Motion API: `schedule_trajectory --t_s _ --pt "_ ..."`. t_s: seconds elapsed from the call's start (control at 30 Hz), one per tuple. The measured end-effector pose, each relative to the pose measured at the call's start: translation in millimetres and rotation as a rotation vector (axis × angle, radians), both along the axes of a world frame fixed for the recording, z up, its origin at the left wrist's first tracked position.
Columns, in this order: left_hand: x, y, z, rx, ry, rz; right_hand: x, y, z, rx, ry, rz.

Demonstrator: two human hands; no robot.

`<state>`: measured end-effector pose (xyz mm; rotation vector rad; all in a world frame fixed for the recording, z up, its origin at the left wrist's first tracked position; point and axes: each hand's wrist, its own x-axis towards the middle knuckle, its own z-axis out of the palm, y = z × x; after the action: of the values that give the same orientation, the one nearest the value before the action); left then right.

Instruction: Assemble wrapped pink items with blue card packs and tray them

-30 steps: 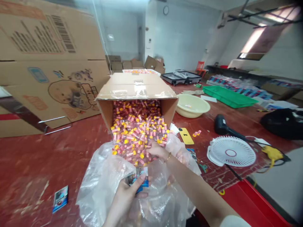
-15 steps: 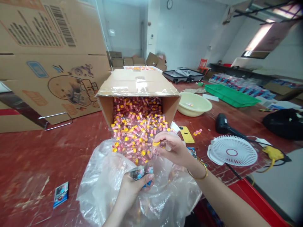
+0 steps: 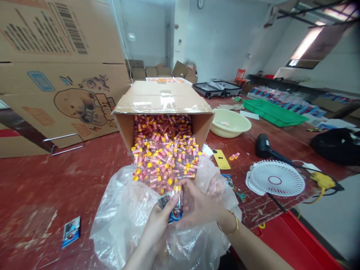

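My left hand (image 3: 156, 225) is closed on a small blue printed packet (image 3: 176, 215). Its thumb also presses a clear tube with a yellow cap (image 3: 177, 188) upright against the packet. Close beside them on the right, my right hand (image 3: 201, 206) is curved with thumb and fingers apart; whether a fingertip touches the tube is unclear. Beyond the hands, a cardboard box (image 3: 163, 98) lies on its side, with many yellow-capped pink tubes (image 3: 160, 161) spilling from its mouth. They rest on a clear plastic bag (image 3: 118, 213) spread beneath my hands.
Another blue packet (image 3: 71, 231) lies left on the red table (image 3: 92, 183). To the right are a yellow phone (image 3: 221, 159), a pale yellow basin (image 3: 230, 123), a white fan (image 3: 277, 178), a black hair dryer (image 3: 264, 146) and a green tray (image 3: 275, 112). A large printed carton (image 3: 64, 78) stands left.
My right hand has come down and toward me from the heap with a yellow-capped tube. That tube is now against the packet, under my left thumb, and my right fingers have spread.
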<state>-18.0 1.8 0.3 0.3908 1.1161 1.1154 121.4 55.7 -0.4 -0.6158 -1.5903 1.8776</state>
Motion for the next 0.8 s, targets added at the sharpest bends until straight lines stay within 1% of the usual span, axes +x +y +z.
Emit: schedule_trajectory --t_s 0.03,0.1,0.2,0.27,0.33,0.4,0.6,0.7,0.8 --pt "2 1 0.6 -0.009 -0.039 0.010 -1 -8 -2.2 -0.042 -0.006 0.002" --pt "7 2 1.7 0.010 -0.092 0.016 -3 -20 -7.0 -0.032 -0.058 -0.074" --pt "9 0 2.3 0.056 -0.058 -0.026 -5 -26 -15.3 0.109 -0.109 -0.269" --pt "9 -2 1.6 0.080 -0.017 -0.061 -5 -27 -19.0 0.183 -0.127 -0.338" --pt "8 -4 0.0 0.112 -0.014 -0.069 -5 -27 -20.0 0.228 -0.141 -0.353" --pt "8 -4 -2.3 0.122 -0.039 -0.071 -6 -29 -18.6 0.240 -0.146 -0.352" --pt "8 -1 -8.2 0.076 -0.042 -0.081 -6 -33 -15.1 0.250 -0.159 -0.405" --pt "7 -1 -8.8 0.083 -0.023 -0.074 -6 -33 -15.9 0.264 -0.166 -0.434" --pt "8 -2 -6.4 0.109 0.008 -0.091 -5 -32 -14.1 0.298 -0.193 -0.420"
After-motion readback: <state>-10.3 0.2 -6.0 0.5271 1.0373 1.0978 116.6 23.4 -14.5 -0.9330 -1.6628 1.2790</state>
